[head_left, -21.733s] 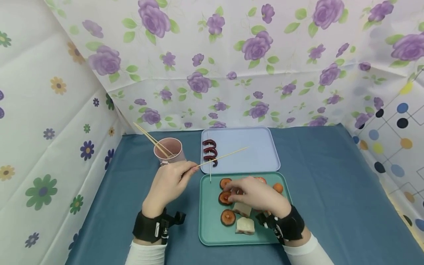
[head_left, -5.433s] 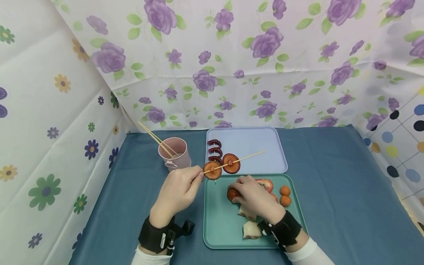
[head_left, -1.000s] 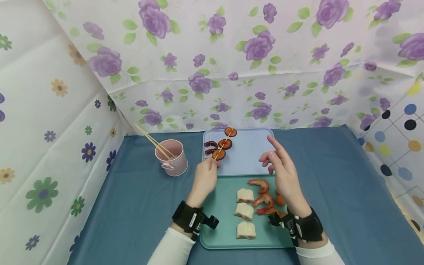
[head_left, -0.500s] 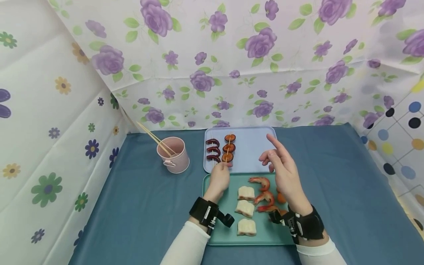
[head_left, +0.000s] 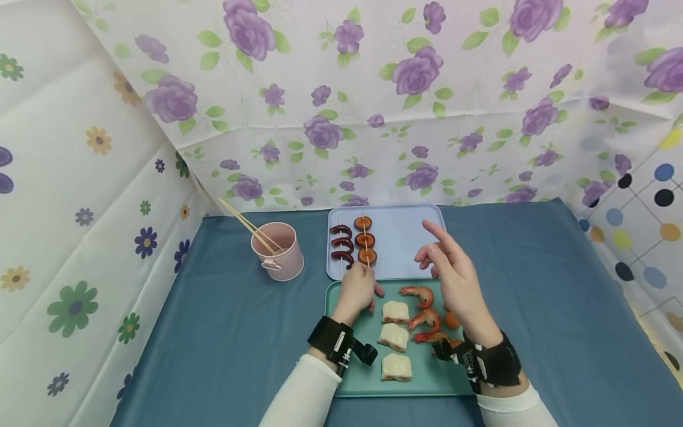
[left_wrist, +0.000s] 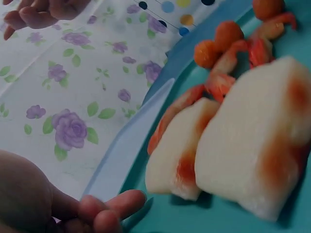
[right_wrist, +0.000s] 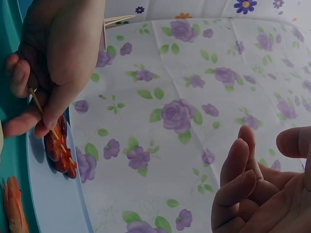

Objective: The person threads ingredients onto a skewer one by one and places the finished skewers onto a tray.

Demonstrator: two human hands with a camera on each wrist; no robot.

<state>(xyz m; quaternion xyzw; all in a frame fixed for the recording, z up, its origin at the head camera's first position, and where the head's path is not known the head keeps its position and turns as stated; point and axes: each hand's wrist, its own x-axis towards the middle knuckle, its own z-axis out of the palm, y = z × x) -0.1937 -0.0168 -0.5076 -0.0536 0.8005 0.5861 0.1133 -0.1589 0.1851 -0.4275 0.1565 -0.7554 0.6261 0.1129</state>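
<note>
My left hand (head_left: 358, 290) pinches the lower end of a skewer of mushroom slices (head_left: 365, 240), thumb against the stick in the right wrist view. Three brown slices sit along the stick, which lies over the lilac tray (head_left: 411, 243). Left of it on that tray is a skewer of dark red curled pieces (head_left: 342, 243) resembling octopus tentacles. My right hand (head_left: 453, 273) hovers over the right side of the trays, holding nothing, index finger extended and the others loosely bent. Below the hands, the green tray (head_left: 363, 379) bears white blocks (head_left: 396, 367), shrimp (head_left: 425, 320) and orange balls (head_left: 452, 320), partly hidden by the right hand.
A pink bucket (head_left: 285, 261) with a few bare bamboo skewers (head_left: 248, 225) leaning in it stands left of the lilac tray. Blue cloth (head_left: 240, 344) covers the table. Flowered sheets (head_left: 320, 89) hang at the back and sides.
Three mushroom slices have gone from the green tray onto the skewer. My left hand has laid it beside the other skewer, straightened it, and slid slightly down its stick. My right hand has barely moved lately.
</note>
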